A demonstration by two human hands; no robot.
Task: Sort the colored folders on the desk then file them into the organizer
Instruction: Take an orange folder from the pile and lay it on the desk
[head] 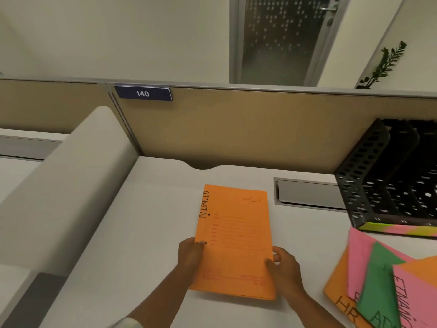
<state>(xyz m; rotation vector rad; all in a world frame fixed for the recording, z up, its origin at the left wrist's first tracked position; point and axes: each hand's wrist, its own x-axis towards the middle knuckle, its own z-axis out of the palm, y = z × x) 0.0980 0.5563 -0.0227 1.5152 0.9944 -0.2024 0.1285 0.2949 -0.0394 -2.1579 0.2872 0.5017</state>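
Observation:
An orange folder (236, 230) marked ADMIN lies flat on the white desk (146, 223), a little right of centre. My left hand (190, 255) grips its left edge, thumb on top. My right hand (283, 266) grips its right edge, thumb on the cover. At the lower right lies a loose pile of folders (383, 285): an orange one marked HR at the bottom, pink ones and a green one over it. The black perforated organizer (354, 176) stands at the right, against the partition, its slots dark and apparently empty.
A tan partition (236, 124) with a plate reading 140 closes the desk's back. A grey cable flap (307, 192) sits in the desk left of the organizer. A padded white divider (66, 185) bounds the left side. A plant (383, 67) shows beyond the partition.

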